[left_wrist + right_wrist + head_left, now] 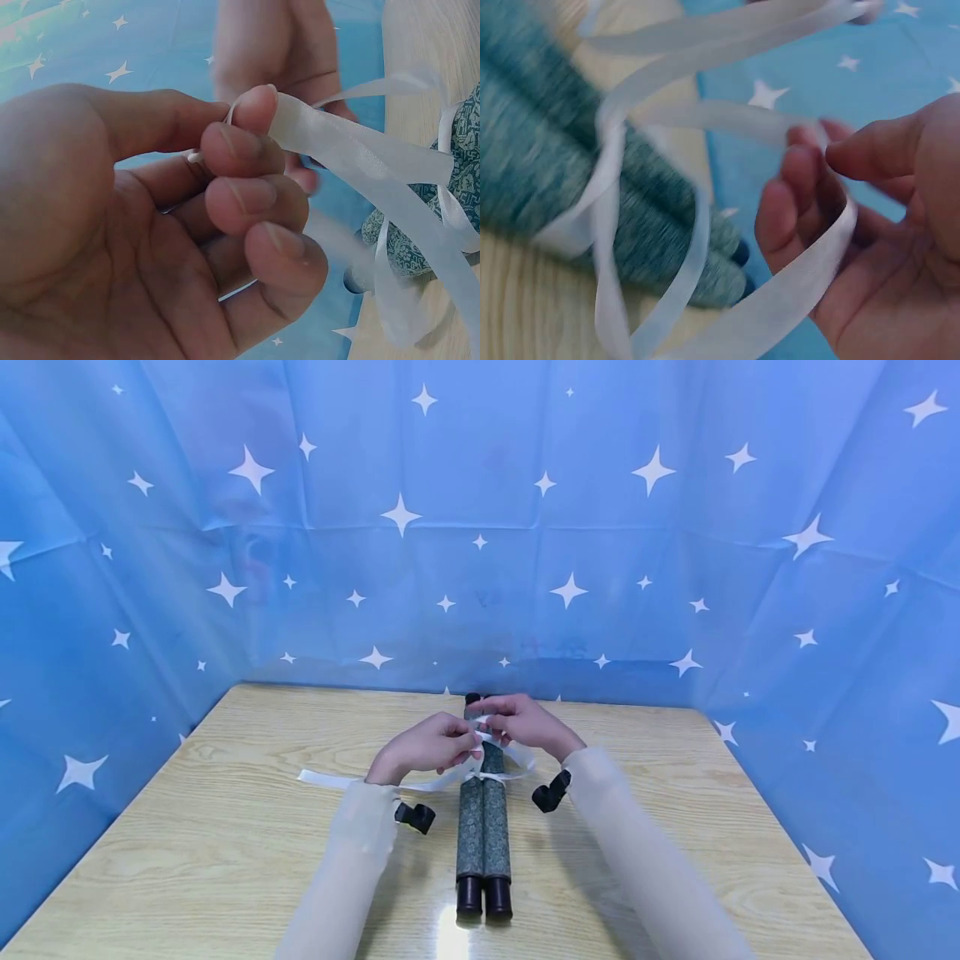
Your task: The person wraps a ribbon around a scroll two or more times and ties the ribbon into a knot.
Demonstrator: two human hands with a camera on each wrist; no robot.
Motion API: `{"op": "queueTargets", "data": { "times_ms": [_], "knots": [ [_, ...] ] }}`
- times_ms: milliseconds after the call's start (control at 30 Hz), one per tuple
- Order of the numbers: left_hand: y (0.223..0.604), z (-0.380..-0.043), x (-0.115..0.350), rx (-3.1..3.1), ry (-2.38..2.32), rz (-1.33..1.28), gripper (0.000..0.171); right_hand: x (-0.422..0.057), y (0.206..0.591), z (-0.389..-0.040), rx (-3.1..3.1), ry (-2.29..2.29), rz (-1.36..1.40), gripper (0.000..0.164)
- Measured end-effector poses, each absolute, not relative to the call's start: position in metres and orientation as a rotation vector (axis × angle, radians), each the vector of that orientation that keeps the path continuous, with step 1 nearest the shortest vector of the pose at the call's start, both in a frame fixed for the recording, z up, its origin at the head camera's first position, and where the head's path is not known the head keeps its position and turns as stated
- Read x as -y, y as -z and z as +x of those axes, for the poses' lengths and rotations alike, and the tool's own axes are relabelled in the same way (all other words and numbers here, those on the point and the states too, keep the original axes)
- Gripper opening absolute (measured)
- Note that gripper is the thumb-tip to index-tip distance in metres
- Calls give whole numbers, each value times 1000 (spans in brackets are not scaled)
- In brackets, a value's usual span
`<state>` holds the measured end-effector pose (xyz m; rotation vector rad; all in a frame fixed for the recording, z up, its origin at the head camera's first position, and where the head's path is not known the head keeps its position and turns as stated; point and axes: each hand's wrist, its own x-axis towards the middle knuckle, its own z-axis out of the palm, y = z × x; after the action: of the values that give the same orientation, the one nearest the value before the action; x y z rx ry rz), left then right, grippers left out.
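Two green patterned rolls with dark end knobs, a scroll [470, 835] by its look, lie side by side lengthwise on the table. A white ribbon [491, 776] is wrapped round their middle, with loose lengths above. My left hand [435, 743] pinches part of the ribbon [360, 161] between thumb and forefinger, just left of the rolls. Over their far half, my right hand [525, 722] pinches another length of ribbon [780, 304] between thumb and fingers. One ribbon tail [326, 779] trails out to the left beneath my left wrist.
The wooden table [225, 843] carries the rolls near its middle. A blue curtain [480, 568] with white stars hangs behind it and along both sides. Small black wrist cameras [415, 817] sit below both hands.
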<state>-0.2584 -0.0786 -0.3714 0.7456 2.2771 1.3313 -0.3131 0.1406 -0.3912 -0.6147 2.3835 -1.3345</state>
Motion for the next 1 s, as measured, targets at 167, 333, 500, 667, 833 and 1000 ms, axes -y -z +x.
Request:
{"op": "queueTargets", "data": {
  "times_ms": [167, 333, 500, 667, 833, 1000],
  "knots": [
    [372, -258, 77, -2298, -1325, 747, 40, -148, 402, -308, -2548, 1144, -599, 38],
    [374, -258, 77, -2320, -1314, 753, 38, -157, 403, -298, -2626, 1093, -547, 40],
    [374, -258, 76, -2337, -1302, 749, 37, -168, 401, -283, -2694, 1135, -499, 37],
    [375, -258, 75, -2331, -1325, 756, 35, -175, 400, -268, -2761, 1232, -481, 30],
    [374, -257, 73, -2306, -1351, 775, 36, -171, 402, -251, -2795, 1308, -546, 29],
    [372, -256, 68, -2281, -1380, 792, 35, -161, 403, -234, -2777, 1357, -619, 31]
  ]
}}
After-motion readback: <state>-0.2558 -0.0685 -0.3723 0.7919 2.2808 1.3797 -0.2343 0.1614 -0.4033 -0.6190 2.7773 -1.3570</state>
